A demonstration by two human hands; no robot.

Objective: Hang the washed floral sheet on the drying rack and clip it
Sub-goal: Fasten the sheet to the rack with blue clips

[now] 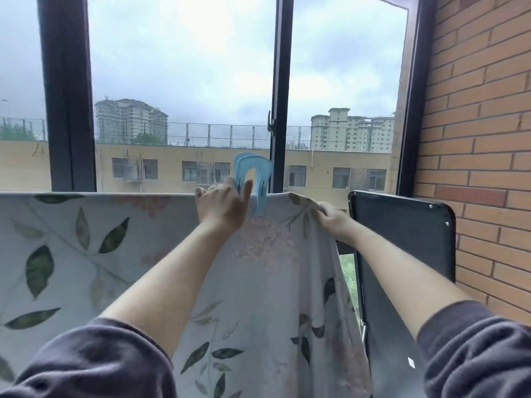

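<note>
The floral sheet [100,254] hangs in front of a dark window frame [69,96]. It is spread flat from the left border, and its top edge makes a straight, level line. The bar that carries it is covered by the cloth. At the middle of this top edge is the left hand [219,206]. Its grip is closed on the lower part of a light blue clip [257,173], with the fingers on one side and the thumb on the other. The clip stands upright astride the top edge, and one leg comes down over the front of the cloth. Just to the right, the right hand [334,222] pinches the sheet's upper corner, where the cloth falls in folds. Beside it stands a dark panel [402,239], near the brick wall [482,139].
</note>
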